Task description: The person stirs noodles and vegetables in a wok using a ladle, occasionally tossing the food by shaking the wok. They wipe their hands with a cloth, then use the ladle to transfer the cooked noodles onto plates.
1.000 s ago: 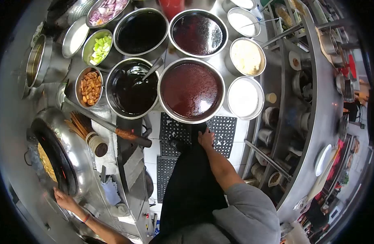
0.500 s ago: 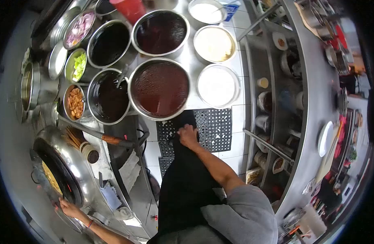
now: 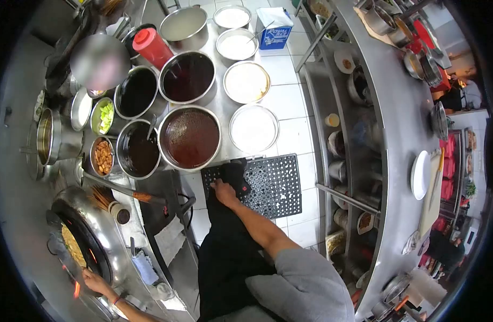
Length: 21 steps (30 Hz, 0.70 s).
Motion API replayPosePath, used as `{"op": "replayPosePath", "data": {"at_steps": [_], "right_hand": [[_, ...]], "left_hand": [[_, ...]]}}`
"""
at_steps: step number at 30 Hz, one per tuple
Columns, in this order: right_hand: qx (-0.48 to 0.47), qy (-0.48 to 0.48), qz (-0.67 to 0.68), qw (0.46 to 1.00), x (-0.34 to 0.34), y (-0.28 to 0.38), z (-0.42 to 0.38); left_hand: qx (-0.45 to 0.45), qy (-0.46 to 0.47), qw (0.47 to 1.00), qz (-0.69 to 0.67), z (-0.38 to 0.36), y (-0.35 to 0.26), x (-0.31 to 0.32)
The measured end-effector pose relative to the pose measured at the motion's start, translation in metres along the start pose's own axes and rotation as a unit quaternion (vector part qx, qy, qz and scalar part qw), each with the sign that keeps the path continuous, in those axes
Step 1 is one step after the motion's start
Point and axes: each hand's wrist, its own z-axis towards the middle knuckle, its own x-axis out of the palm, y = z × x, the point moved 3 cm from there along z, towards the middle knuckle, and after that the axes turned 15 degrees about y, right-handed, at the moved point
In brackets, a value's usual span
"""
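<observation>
At the lower left, my left hand (image 3: 96,283) is closed at the near edge of a dark wok (image 3: 100,256). Yellowish food (image 3: 72,247) lies in the wok, and orange flame shows beside it. My right hand (image 3: 224,192) is in front of the dark clothing over my legs, its fingers curled; whatever they may hold is hidden. Above it stands a pot of reddish-brown liquid (image 3: 190,137). A ladle with a wooden handle (image 3: 149,198) lies between the wok and the pots.
More pots of dark liquid (image 3: 187,77), a bowl of green pieces (image 3: 105,116), a bowl of brown pieces (image 3: 103,156) and a red container (image 3: 151,47) stand at the upper left. A perforated black mat (image 3: 273,185) covers floor tiles. Steel shelving (image 3: 359,214) runs along the right.
The view has shifted, so more containers show at the top, including a blue and white box. My right hand appears lower and further left. Flames beside the wok are more visible.
</observation>
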Motion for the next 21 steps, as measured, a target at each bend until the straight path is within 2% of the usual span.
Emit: {"op": "replayPosePath", "data": {"at_steps": [2,3,4,5,7,8,9,10,11,14,15,16,17,19,21], "right_hand": [[0.052,0.032,0.071,0.996,-0.007,-0.003,-0.005],[0.065,0.064,0.047,0.995,0.0,-0.012,0.001],[0.059,0.045,0.006,0.997,0.012,-0.022,0.006],[0.104,0.104,0.013,0.989,-0.007,-0.011,-0.003],[0.099,0.122,-0.006,0.988,-0.007,-0.023,0.009],[0.092,0.143,-0.024,0.985,-0.009,-0.019,0.007],[0.113,0.108,-0.004,0.988,-0.013,-0.018,0.003],[0.124,0.087,0.014,0.988,-0.019,-0.01,-0.005],[0.133,0.067,0.03,0.988,-0.024,-0.003,-0.01],[0.111,0.048,-0.004,0.993,-0.021,0.008,-0.022],[0.046,-0.015,-0.1,0.994,-0.022,0.017,-0.025],[-0.019,-0.077,-0.193,0.978,-0.02,0.025,-0.03],[-0.02,-0.075,-0.193,0.978,-0.021,0.025,-0.023],[-0.05,0.007,-0.109,0.993,-0.01,0.025,-0.014],[-0.048,0.015,-0.087,0.995,-0.002,0.024,-0.011]], "left_hand": [[0.076,0.033,0.994,0.066,0.034,0.093,0.025],[0.027,0.021,0.999,0.017,0.03,0.084,0.027],[0.078,-0.004,0.996,0.031,0.024,0.069,0.025],[0.074,-0.007,0.997,0.028,0.021,0.065,0.029],[0.072,-0.008,0.997,0.041,0.021,0.065,0.027],[0.071,-0.044,0.996,0.015,0.021,0.063,0.03],[0.071,-0.081,0.994,-0.01,0.02,0.064,0.029],[0.121,-0.037,0.992,0.019,0.019,0.065,0.023],[0.1,-0.028,0.994,0.023,0.017,0.06,0.018],[0.051,-0.019,0.998,0.033,0.022,0.059,0.019],[-0.013,0.072,0.995,0.065,0.026,0.064,0.013],[-0.012,0.074,0.994,0.075,0.026,0.061,0.007],[-0.024,0.056,0.997,0.047,0.023,0.055,0.01],[-0.04,0.03,0.998,0.026,0.02,0.048,0.011],[-0.039,0.027,0.999,0.02,0.016,0.042,0.008]]}}
